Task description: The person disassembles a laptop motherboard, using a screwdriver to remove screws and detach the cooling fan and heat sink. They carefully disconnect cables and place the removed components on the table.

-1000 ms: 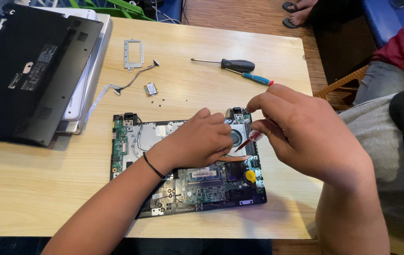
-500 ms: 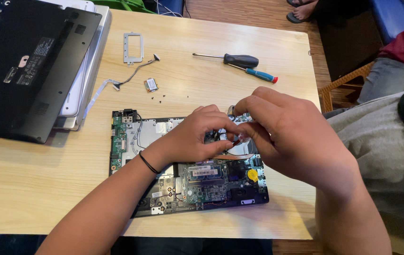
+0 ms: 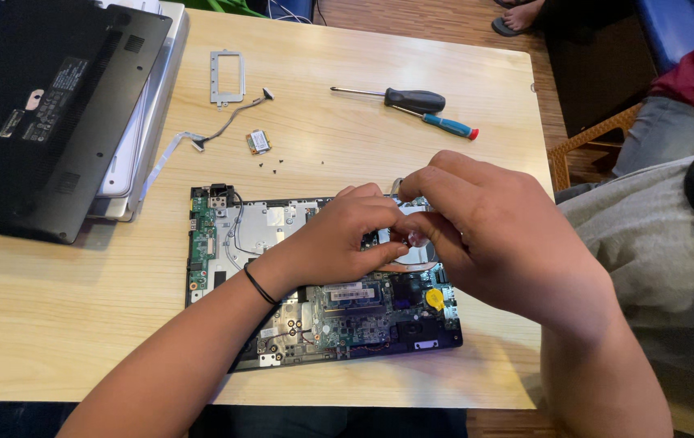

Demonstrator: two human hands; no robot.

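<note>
Wooden worktop [image 3: 55, 324], opened laptop base [image 3: 282, 324] at its near edge; left hand [image 3: 339, 239] and right hand [image 3: 493, 243] meet over the board, fingertips pinching a small part there. Screwdrivers [image 3: 412, 100] lie at the far edge.

Your left hand [image 3: 339, 239] and right hand [image 3: 493, 235] meet over the right half of the opened laptop base [image 3: 314, 312], blocking that part of the board. The desk [image 3: 55, 324] is bare along its near edge and at the near left corner; you can pass there. The black laptop cover [image 3: 47, 105] fills the far left corner. In the middle, the loose cable [image 3: 229, 122], small card [image 3: 258, 141] and tiny screws [image 3: 270, 165] clutter the strip beyond the base. The metal bracket [image 3: 226, 77] and two screwdrivers [image 3: 412, 104] sit toward the far edge. The far right corner is open; the right edge beside your right hand is tight.
</note>
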